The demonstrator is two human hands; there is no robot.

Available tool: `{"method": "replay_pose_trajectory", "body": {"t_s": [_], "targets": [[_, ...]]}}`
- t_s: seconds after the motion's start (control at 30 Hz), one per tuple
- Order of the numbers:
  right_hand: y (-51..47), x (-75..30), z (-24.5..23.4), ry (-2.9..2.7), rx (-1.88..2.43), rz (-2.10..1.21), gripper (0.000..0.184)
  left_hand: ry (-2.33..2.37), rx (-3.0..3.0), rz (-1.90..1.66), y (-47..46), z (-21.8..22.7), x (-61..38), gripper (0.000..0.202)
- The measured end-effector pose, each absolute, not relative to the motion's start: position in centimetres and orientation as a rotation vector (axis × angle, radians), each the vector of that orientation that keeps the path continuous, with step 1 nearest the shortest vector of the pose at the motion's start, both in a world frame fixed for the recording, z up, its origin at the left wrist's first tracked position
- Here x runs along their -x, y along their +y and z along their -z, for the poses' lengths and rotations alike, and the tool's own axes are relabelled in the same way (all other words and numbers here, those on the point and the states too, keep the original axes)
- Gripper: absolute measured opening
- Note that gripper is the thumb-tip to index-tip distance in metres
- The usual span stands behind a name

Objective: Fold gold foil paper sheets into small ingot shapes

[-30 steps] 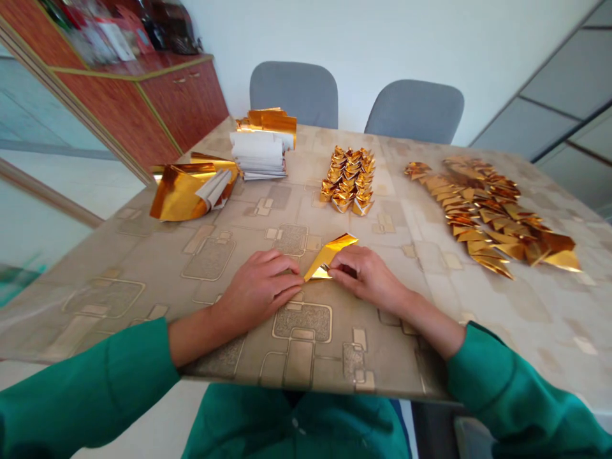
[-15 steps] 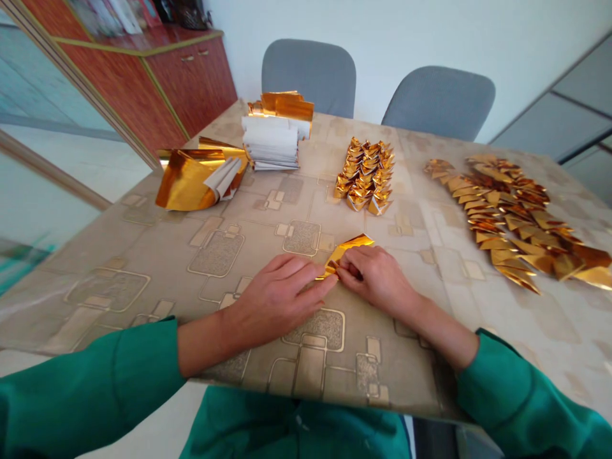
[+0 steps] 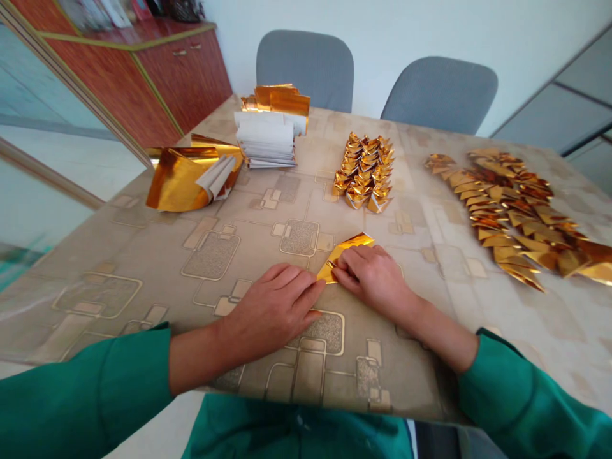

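A sheet of gold foil paper point(image 3: 345, 247), folded to slanted edges, lies on the table in front of me. My right hand point(image 3: 370, 271) rests on its right side with fingers curled, the thumb and forefinger pressing the paper; part of the sheet is hidden under it. My left hand point(image 3: 280, 303) lies flat, palm down, to the left, its fingers stretched out and the fingertips by the paper's lower left corner. Whether they touch the paper I cannot tell.
Behind the hands stand rows of folded gold pieces point(image 3: 364, 172). Long chains of gold folds point(image 3: 509, 213) spread at the right. At the back left are a stack of white-backed foil sheets point(image 3: 266, 141) and curled gold sheets point(image 3: 179, 182). Two grey chairs point(image 3: 306, 70) stand beyond.
My left hand has drawn back slightly left and down, uncovering the paper's lower left corner. My right hand stays on the paper. The view has shifted a little.
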State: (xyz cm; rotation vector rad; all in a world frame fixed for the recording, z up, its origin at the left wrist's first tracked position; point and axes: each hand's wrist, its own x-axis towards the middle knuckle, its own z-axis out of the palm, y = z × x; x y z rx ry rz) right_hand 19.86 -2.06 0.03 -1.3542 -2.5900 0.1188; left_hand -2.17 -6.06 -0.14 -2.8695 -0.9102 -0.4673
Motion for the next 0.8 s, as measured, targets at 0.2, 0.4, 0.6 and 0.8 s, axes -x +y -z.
{"method": "replay_pose_trajectory", "body": {"t_s": [0.2, 0.4, 0.6, 0.8], "targets": [[-2.2, -19.7, 0.2, -2.598, 1.352, -0.061, 0.013, -0.889, 2.883, 0.400, -6.0, -0.2, 1.8, 0.029], [-2.3, -20.4, 0.2, -2.532, 1.212, -0.018, 0.018, -0.724, 2.883, 0.378, -5.7, 0.8, 1.7, 0.034], [-4.9, -21.4, -0.5, -2.656, 0.997, 0.138, 0.021, -0.779, 2.941, 0.367, -5.6, 0.4, 1.7, 0.043], [-6.3, -21.3, -0.5, -2.692, 1.082, 0.120, 0.023, -0.806, 2.969, 0.332, -5.4, 0.0, 1.3, 0.038]]}}
